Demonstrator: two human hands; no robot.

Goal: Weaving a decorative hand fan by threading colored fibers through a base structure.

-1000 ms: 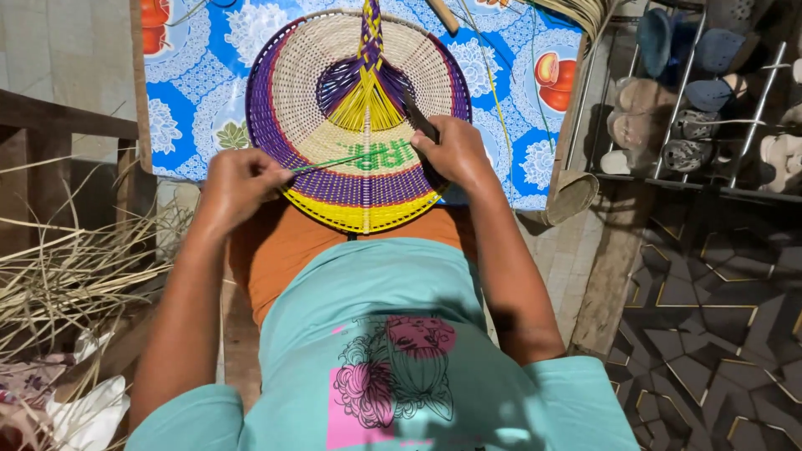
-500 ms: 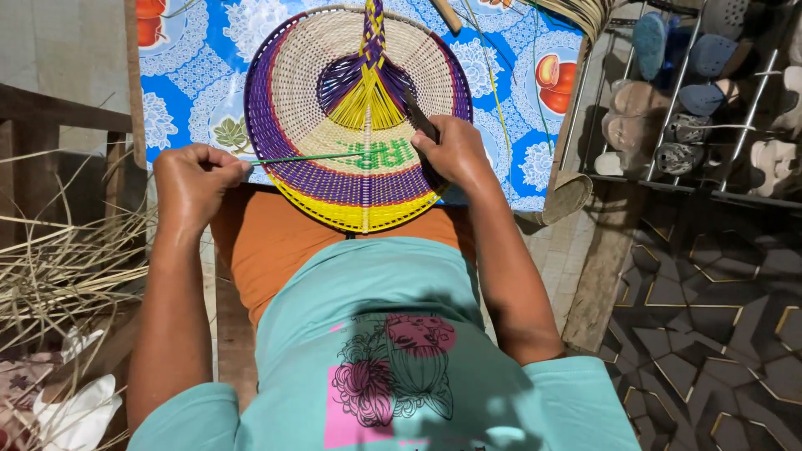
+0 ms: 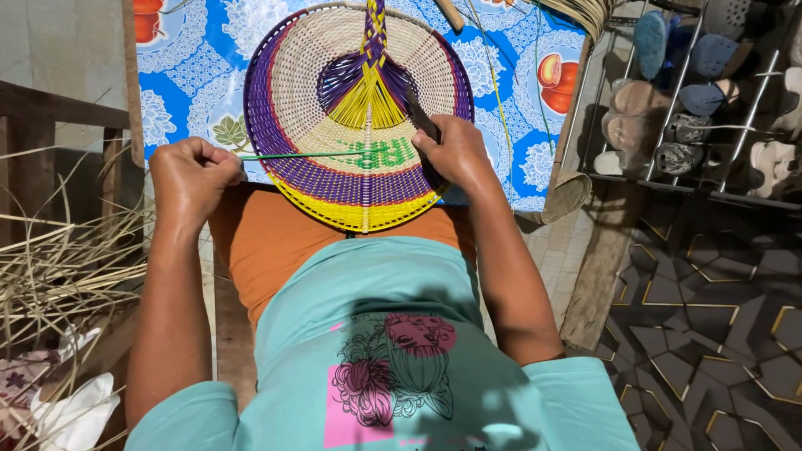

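Left hand [image 3: 194,177] fisted, grip closed, knuckles up, forearm straight out from the body. Right hand [image 3: 455,150] curled with fingers pressed down, elbow bent, forearm angled inward.

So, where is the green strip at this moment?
In the head view, the green strip runs from the closed left hand rightwards into the woven fan, left of the right hand.

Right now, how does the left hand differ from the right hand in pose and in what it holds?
The left hand is a closed fist beside the woven fan, pinching a thin green strip; the right hand rests on the fan, gripping a dark tool. The left hand is off the fan's edge; the right hand presses it. Both are bare.
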